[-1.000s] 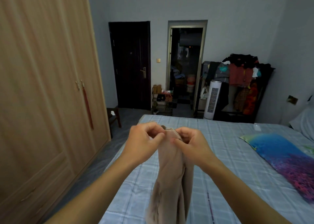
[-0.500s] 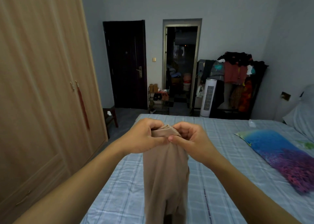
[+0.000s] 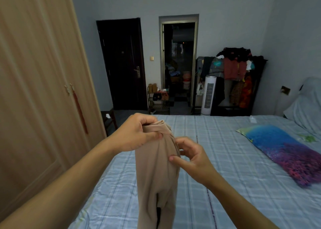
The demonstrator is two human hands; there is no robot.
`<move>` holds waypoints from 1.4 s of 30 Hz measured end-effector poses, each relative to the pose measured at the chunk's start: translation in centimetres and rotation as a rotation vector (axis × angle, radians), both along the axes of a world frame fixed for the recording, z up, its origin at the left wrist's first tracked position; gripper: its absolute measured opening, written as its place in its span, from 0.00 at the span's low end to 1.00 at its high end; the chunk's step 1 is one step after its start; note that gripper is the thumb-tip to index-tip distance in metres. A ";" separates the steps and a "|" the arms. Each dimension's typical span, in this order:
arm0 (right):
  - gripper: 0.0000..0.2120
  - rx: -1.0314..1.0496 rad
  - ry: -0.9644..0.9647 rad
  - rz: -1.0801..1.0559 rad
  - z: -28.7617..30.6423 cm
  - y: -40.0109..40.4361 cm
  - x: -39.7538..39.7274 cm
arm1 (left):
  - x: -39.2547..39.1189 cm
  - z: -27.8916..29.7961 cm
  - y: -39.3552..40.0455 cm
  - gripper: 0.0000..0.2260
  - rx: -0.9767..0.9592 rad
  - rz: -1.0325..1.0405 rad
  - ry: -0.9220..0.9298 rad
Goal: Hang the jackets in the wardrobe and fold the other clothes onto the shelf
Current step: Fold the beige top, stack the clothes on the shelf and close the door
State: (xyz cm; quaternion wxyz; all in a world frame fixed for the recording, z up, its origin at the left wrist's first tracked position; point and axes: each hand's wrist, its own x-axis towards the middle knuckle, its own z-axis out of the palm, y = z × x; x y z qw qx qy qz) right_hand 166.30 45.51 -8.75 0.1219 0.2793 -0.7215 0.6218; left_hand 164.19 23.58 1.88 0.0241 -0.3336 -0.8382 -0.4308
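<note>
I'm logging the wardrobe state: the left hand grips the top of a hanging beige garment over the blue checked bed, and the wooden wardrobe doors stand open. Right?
Not quite. The head view shows the wooden wardrobe doors shut. The rest holds: the left hand grips the top of the hanging beige garment over the blue checked bed.

You will find no text, label, brand, number or sign that can be read in this view. Nothing here carries any writing that you can make out.
</note>
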 end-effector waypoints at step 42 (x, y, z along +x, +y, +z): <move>0.06 0.108 -0.035 -0.213 -2.3 3.2 -0.8 | -0.2 2.0 -2.1 0.06 -0.124 0.070 0.124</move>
